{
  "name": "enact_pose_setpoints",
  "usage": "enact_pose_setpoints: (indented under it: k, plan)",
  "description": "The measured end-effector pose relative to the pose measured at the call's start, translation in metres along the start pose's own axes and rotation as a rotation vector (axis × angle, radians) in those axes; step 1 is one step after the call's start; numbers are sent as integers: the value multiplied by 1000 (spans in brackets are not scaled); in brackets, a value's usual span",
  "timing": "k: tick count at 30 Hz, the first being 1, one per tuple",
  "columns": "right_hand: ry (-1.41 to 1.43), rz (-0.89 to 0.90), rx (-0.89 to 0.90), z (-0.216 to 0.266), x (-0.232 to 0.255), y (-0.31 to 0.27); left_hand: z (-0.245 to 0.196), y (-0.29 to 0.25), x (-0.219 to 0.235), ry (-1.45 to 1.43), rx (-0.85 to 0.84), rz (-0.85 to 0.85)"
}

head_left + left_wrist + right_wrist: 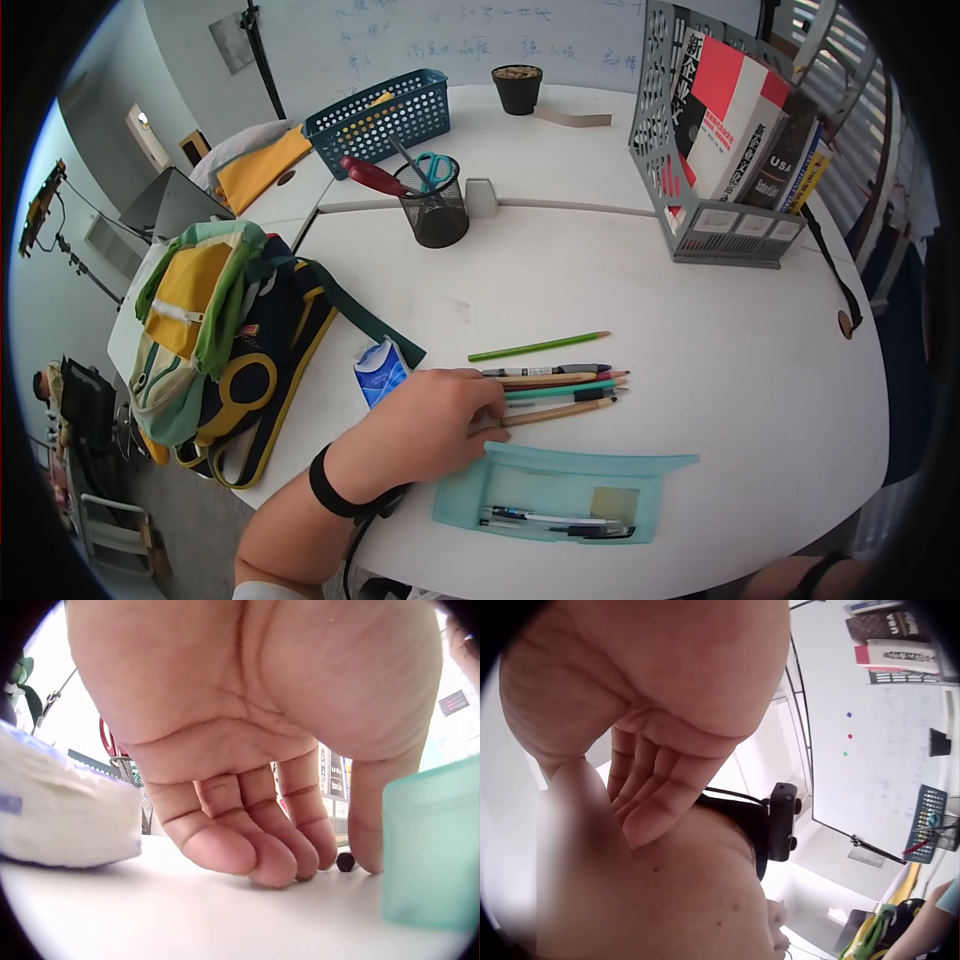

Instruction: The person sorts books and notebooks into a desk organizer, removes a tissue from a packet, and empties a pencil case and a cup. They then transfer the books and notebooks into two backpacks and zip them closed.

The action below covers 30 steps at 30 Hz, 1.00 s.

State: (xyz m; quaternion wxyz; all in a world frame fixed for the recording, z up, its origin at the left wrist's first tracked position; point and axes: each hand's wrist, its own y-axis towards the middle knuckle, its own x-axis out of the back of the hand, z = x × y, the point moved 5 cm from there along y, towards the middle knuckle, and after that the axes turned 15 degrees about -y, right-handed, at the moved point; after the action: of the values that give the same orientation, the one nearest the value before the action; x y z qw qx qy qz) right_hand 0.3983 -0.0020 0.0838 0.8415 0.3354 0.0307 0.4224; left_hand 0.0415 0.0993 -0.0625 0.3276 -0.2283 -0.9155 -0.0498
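Observation:
My left hand (425, 425) pinches the near end of a brown pencil (560, 411) between thumb and index finger; the left wrist view shows a dark hexagonal pencil end (345, 862) between those tips, other fingers curled down at the table. Beyond it lie several pencils and pens side by side, with a green pencil (540, 346) apart behind them. An open teal case (570, 462) lies just in front, holding several pens (560, 522) and a small yellowish square. In the right wrist view my right hand (652, 735) has loosely bent, empty fingers beside bare skin.
Left of the pencils are a blue-and-white packet (380, 373) and a backpack (215, 335). Behind stand a mesh pen cup (438, 215), a teal basket (390, 120) and a small black pot (517, 93). A grey rack (715, 245) of books is at the back right.

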Motion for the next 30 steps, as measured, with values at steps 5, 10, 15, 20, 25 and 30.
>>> enact_pose_setpoints:
  k: [5, 10, 15, 20, 25, 30]
  plan:
    - [99, 1, 130, -3, -5, 13, -5, 0, 0, 19, 13, 1]
    - [210, 3, 261, -12, -11, 27, -3, -1, -2, 4, -40, 6]
    - [318, 7, 396, -23, -14, 33, -4, 2, -6, 14, -70, 4]
    - [-43, -441, -82, -63, 4, -10, -1, 2, -2, 39, -21, -22]
    - [-415, -255, -811, -156, 18, 2, -15, -13, 36, -23, 11, -161]
    - [-542, 125, -894, -190, -2, 8, -29, -26, 59, -172, -45, -338]
